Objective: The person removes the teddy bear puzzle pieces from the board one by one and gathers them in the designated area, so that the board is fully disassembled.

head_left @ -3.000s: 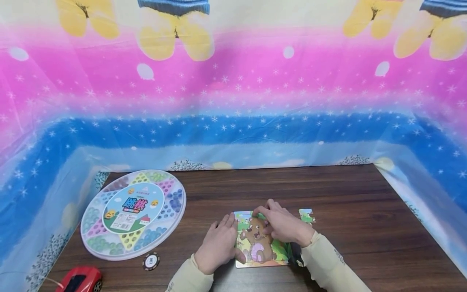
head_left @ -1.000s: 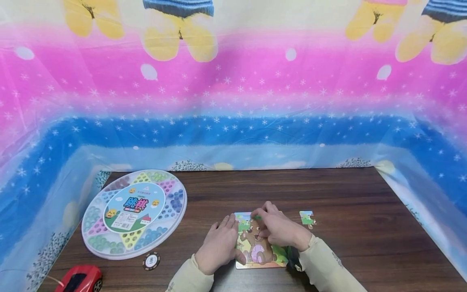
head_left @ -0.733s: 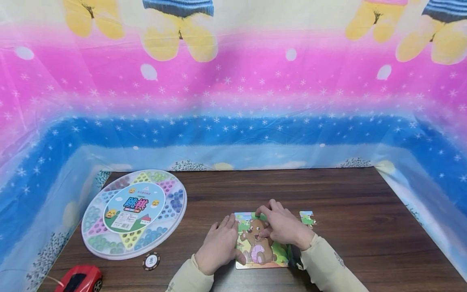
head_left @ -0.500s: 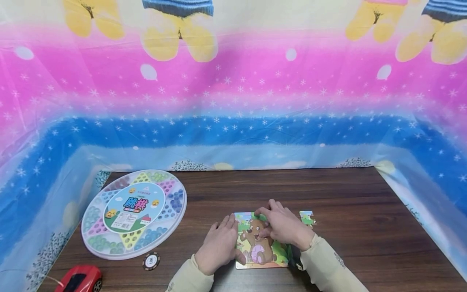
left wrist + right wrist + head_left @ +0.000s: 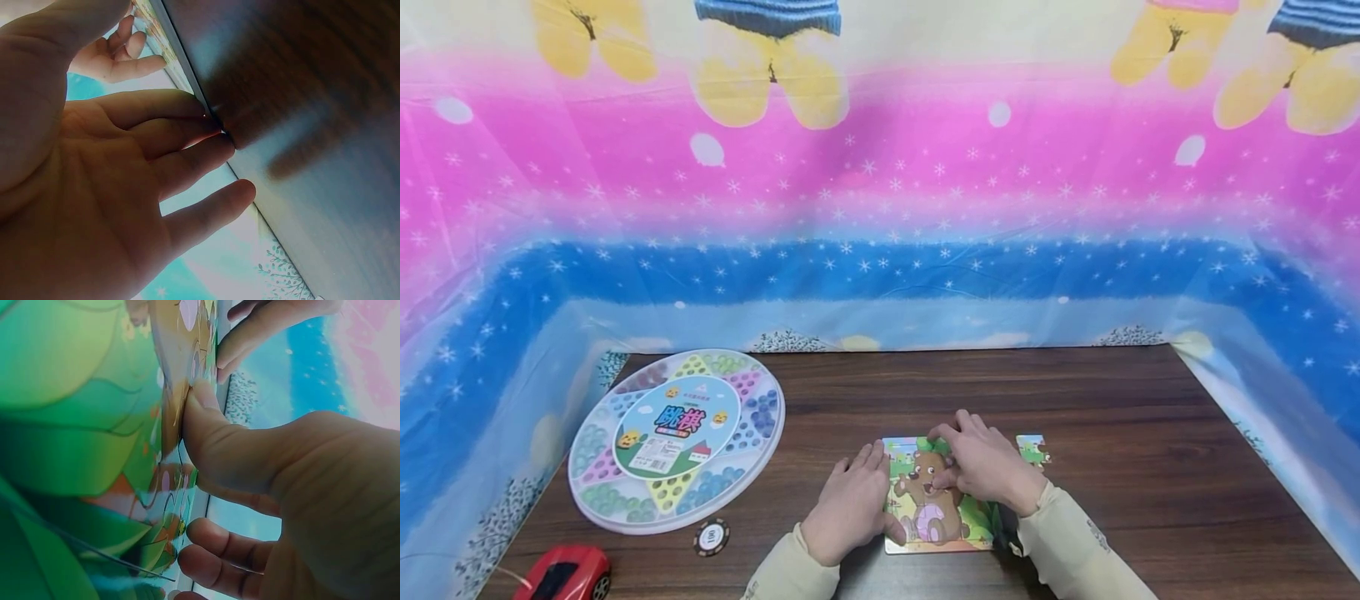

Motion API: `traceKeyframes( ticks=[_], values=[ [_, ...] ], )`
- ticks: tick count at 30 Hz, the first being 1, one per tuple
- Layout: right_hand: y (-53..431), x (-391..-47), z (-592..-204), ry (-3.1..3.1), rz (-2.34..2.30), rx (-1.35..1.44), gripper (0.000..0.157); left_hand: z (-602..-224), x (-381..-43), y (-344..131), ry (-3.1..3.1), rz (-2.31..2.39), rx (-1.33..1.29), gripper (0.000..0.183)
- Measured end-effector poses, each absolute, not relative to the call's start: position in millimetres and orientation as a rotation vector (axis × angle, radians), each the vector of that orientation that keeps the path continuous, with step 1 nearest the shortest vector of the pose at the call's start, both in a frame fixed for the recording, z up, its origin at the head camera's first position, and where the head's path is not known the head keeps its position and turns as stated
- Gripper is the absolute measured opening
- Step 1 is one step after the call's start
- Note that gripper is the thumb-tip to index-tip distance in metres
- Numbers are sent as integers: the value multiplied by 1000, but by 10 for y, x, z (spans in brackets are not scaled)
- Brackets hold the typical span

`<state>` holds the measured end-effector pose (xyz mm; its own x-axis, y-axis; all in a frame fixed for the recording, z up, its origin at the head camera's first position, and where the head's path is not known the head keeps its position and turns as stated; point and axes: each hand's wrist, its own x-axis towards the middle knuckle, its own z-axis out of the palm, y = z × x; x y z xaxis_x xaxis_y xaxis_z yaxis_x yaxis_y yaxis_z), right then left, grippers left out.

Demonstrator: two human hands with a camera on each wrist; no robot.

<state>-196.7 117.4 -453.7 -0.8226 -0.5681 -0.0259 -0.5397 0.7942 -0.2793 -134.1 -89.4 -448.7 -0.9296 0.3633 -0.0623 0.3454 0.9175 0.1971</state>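
Observation:
A jigsaw puzzle [image 5: 928, 508] with a brown bear on it lies flat in front of me. My left hand [image 5: 848, 502] rests along its left edge, fingers straight, thumb at the lower left; the left wrist view shows those fingertips at the border. Over the upper right part, my right hand [image 5: 988, 465] bends its thumb and fingers down onto a puzzle piece beside the bear's head. In the right wrist view, the thumb [image 5: 206, 419] touches the glossy surface, with curled fingertips [image 5: 203, 565] at it farther along. That hand hides the upper right corner. A loose piece [image 5: 1032, 447] lies to the right.
On the left lies a round Chinese checkers box [image 5: 677, 425] with coloured marbles. Near it are a black and white chip [image 5: 711, 537] and a red toy car [image 5: 567, 575]. A patterned cloth [image 5: 880, 208] encloses the back and sides of the dark wooden table [image 5: 1150, 467].
My right hand shifted slightly left by one second ago, then back right, uncovering more of the bear's head. My left hand, the puzzle and the loose piece stay in place.

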Motion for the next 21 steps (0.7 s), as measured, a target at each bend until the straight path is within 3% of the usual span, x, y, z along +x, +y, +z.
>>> traceKeyframes(
  ticks=[21],
  values=[
    [1188,-1984,-4514,2862,-446,-879,41,-4490,-1348,-900,2979,254,556,105]
  ],
)
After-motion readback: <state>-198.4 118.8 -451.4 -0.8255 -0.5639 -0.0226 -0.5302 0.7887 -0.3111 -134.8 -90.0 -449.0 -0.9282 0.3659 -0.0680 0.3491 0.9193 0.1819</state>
